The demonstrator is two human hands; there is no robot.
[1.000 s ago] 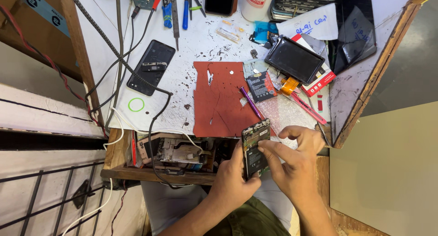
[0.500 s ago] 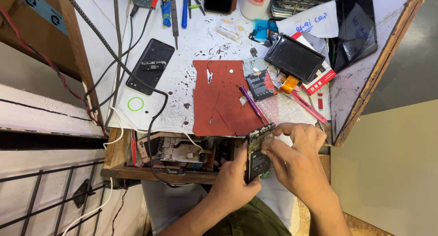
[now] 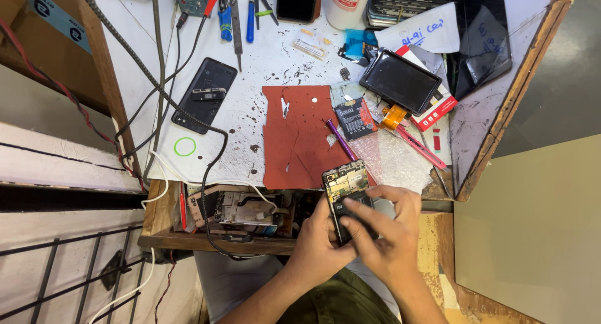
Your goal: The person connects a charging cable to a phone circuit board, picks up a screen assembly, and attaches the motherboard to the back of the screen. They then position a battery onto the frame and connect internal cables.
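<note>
An opened phone [image 3: 346,186], back cover off with its circuit board showing, is upright in my hands at the near edge of the white bench [image 3: 263,67]. My left hand [image 3: 322,242] grips it from the left and below. My right hand [image 3: 385,233] lies over its lower half, fingers pressing on the black inner part. Just beyond the phone lies a red work mat [image 3: 294,136] with a purple tool [image 3: 340,140] on its right edge and a loose black battery [image 3: 354,118] beside that.
A black phone back [image 3: 205,94] lies left of the mat with cables running past. A dark screen panel [image 3: 400,81], a red box and bubble wrap [image 3: 391,158] sit right. Hand tools line the far edge. An open drawer [image 3: 244,211] of parts is under the bench.
The phone and both hands have shifted slightly right and back. My right hand moved from the phone's right edge to lie over its lower half.
</note>
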